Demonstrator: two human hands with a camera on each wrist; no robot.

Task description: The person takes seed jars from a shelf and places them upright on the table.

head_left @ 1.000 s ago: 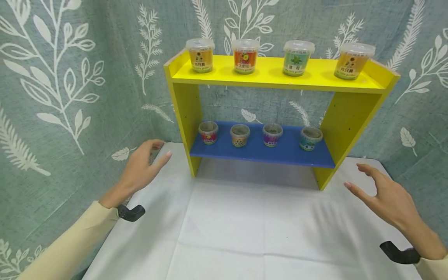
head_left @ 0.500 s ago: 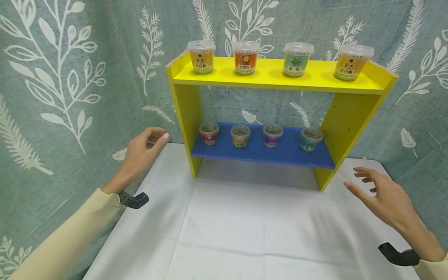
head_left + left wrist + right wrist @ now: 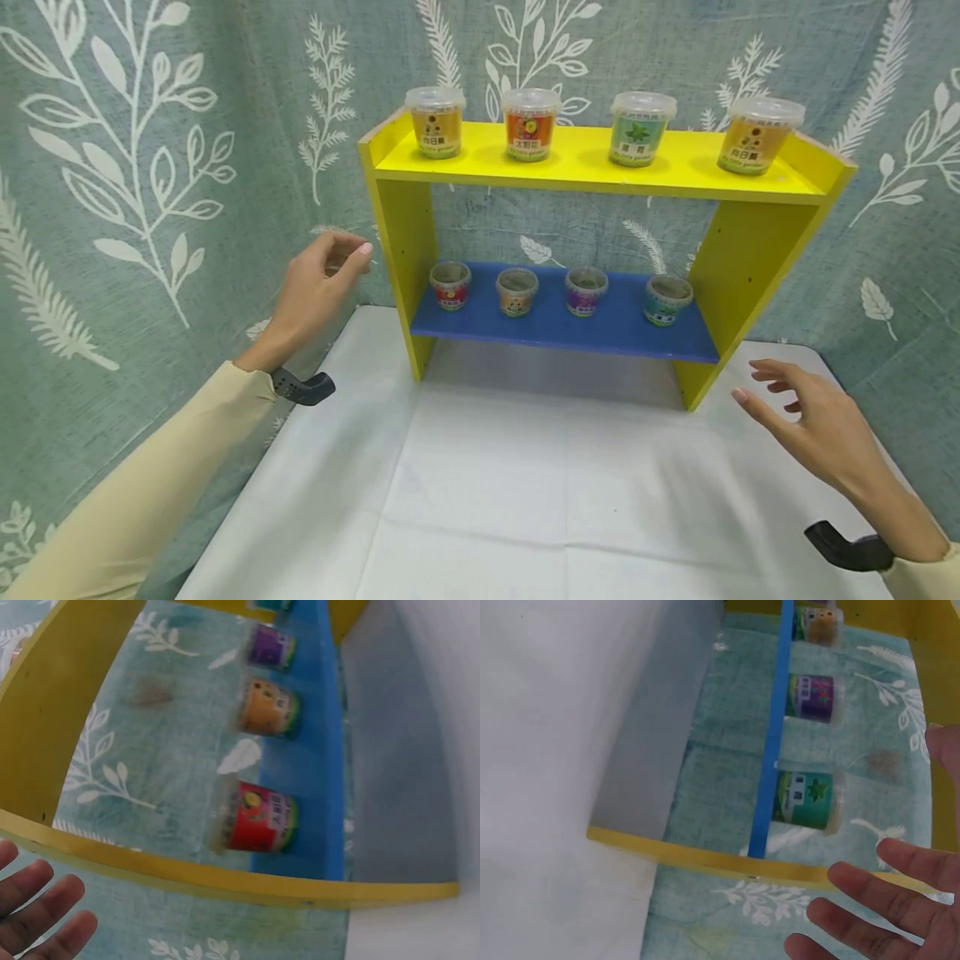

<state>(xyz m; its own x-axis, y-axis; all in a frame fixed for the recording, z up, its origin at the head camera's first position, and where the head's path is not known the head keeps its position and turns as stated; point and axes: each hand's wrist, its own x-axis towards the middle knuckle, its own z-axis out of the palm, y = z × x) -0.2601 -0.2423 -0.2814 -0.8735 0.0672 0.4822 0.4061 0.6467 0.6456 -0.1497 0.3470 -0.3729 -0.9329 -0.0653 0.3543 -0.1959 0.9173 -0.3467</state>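
Note:
My left hand (image 3: 318,287) hangs in the air left of the shelf unit's yellow side panel (image 3: 401,250), fingers loosely bent and holding nothing. To the right of the unit, my right hand (image 3: 821,433) hovers above the table with thumb and fingers apart, also holding nothing. Along the yellow top shelf (image 3: 573,142) stand several lidded cups: a yellow one (image 3: 437,129), an orange-red one (image 3: 528,129), a green one (image 3: 637,133) and another yellow one (image 3: 752,142). The blue lower shelf (image 3: 555,329) bears smaller cups: red (image 3: 452,293), orange (image 3: 516,298), purple (image 3: 583,298) and teal (image 3: 664,307).
A white cloth (image 3: 487,483) covers the table under the unit. Behind and at both sides hangs a green curtain (image 3: 247,150) with white leaf patterns. Each wrist wears a black camera band (image 3: 303,387).
My left hand has risen and moved slightly right, closer to the side panel, its thumb drawing nearer its fingers. The right hand has shifted slightly left. The cups stay in place.

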